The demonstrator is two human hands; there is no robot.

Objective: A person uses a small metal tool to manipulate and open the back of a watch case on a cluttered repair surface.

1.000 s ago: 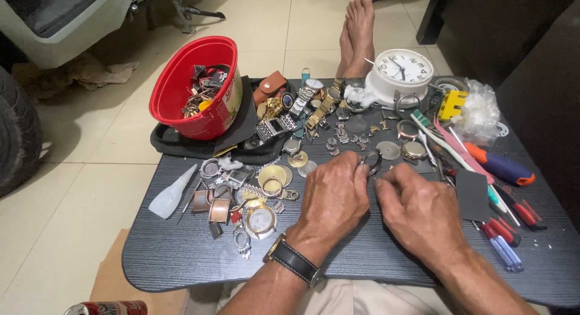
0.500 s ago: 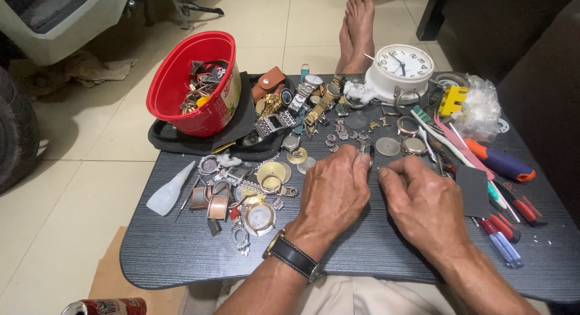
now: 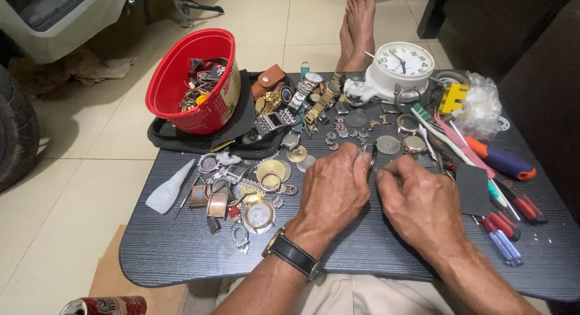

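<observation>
Both hands meet mid-bench: left hand [image 3: 335, 185] pinches a small metal part [image 3: 373, 156]; right hand [image 3: 423, 200] fingers curled, contents hidden. Fine fitting step; next move needs steady alignment.

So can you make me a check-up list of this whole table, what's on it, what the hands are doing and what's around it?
Surface: dark grey wood-grain table, crowded at the back and sides.
Job's things: a small dark tool pokes out between the fingertips; what they pinch is hidden.
Clutter: red bucket of parts, watches, loose watch cases, white clock, screwdrivers, white nozzle tip.
Grippers: left hand, wearing a black-strapped wristwatch, and right hand are curled together at the table's middle.
Cables: nothing seen.
Surroundings: tiled floor, bare feet, a tyre, a drink can.
</observation>
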